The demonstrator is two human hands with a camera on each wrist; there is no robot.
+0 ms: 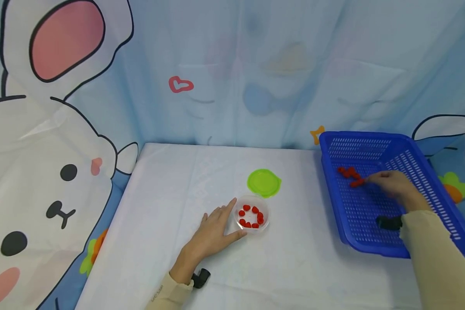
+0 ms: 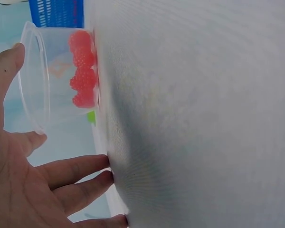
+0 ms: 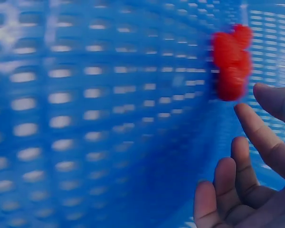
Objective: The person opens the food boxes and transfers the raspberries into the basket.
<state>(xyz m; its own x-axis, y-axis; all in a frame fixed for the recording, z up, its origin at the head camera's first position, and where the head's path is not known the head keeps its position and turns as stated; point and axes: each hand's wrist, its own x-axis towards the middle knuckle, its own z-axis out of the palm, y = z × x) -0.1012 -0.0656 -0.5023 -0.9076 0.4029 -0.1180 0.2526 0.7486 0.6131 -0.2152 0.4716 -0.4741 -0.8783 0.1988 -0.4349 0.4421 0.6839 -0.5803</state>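
A clear plastic cup with several red raspberries at its bottom stands on the white-covered table. My left hand touches its rim from the left with thumb and index finger, spread nearly straight; the other fingers rest on the cloth. In the blue plastic basket on the right lies a small cluster of raspberries. My right hand reaches in beside them. In the right wrist view its thumb and index finger are apart, close to the nearest raspberry, with nothing visible between them.
A green lid lies flat just behind the cup. The basket's raised walls surround my right hand. A blue printed curtain hangs along the back edge of the table. A black wrist camera sits on my left wrist.
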